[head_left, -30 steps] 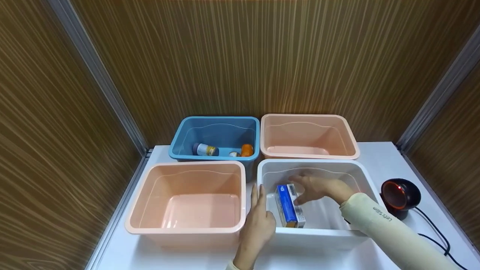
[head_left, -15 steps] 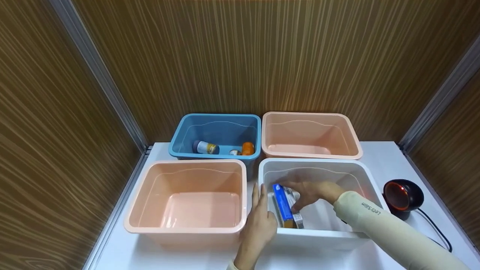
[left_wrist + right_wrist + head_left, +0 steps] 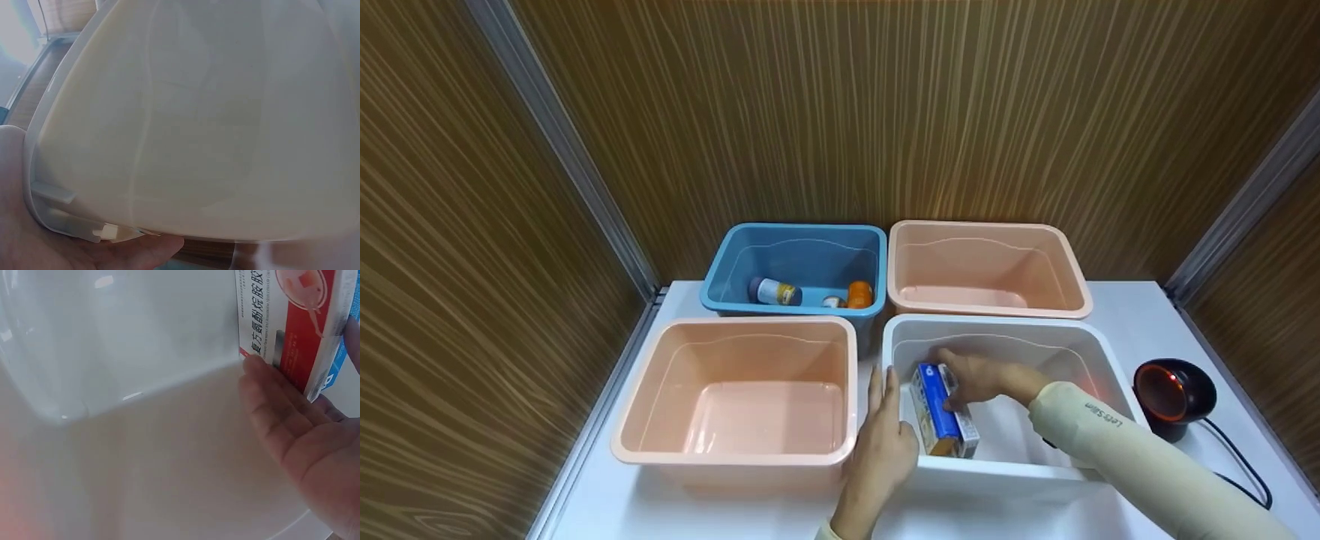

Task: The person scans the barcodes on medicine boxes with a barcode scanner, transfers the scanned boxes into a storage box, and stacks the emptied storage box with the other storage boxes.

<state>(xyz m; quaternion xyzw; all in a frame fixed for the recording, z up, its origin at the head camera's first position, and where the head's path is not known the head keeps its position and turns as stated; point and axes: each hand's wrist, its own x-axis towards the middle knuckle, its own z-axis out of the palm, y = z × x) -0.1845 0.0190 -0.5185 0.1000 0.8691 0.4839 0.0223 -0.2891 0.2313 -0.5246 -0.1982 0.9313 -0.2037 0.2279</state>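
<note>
The white-and-red box (image 3: 287, 315), dark-lettered, stands on its edge against the blue box (image 3: 937, 401) inside the white bin (image 3: 997, 467); the right hand (image 3: 979, 379) holds it by one end, fingers apart from thumb, probably for steadiness, while the left hand (image 3: 882, 442), fingers straight, rests against the bin's near left corner, likely bracing it
</note>
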